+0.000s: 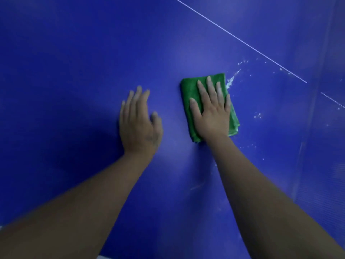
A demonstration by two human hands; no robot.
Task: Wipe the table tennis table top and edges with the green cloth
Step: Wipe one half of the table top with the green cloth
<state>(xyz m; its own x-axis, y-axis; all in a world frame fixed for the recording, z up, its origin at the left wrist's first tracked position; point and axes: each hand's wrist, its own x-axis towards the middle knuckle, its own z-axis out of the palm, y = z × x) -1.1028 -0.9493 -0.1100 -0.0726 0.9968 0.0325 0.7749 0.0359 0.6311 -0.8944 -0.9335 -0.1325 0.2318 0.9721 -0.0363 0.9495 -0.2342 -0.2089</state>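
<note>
The blue table top point(74, 71) fills the whole frame. At the bottom edge, left of centre, a thin pale sliver shows; it is too small to identify.

Two bare forearms enter from the lower corners. The left forearm point(84, 199) rises from the lower left and the right forearm point(261, 193) from the lower right. Both converge toward the centre and cover part of the surface beneath them.

The left hand point(139, 126) is just left of centre. Its fingers are straight and close together, palm down, holding nothing. It is motion-blurred, so contact with the surface cannot be confirmed. A dark shadow lies on the table to its left.

The right hand point(212, 113) is just right of centre. Its fingers are extended and slightly spread, pressing flat on the green cloth point(188, 88). No finger curls round the fabric.

The cloth is folded into a rectangle and lies flat on the table under the right hand. Its far end projects beyond the fingertips.

White spatter point(231, 80) touches the cloth's upper right corner, and smaller droplets are scattered to the right of it.

Beyond, a thin white line point(242, 42) crosses the upper right diagonally. A paler, finely ribbed band point(321, 184) runs along the right edge and cannot be identified.
</note>
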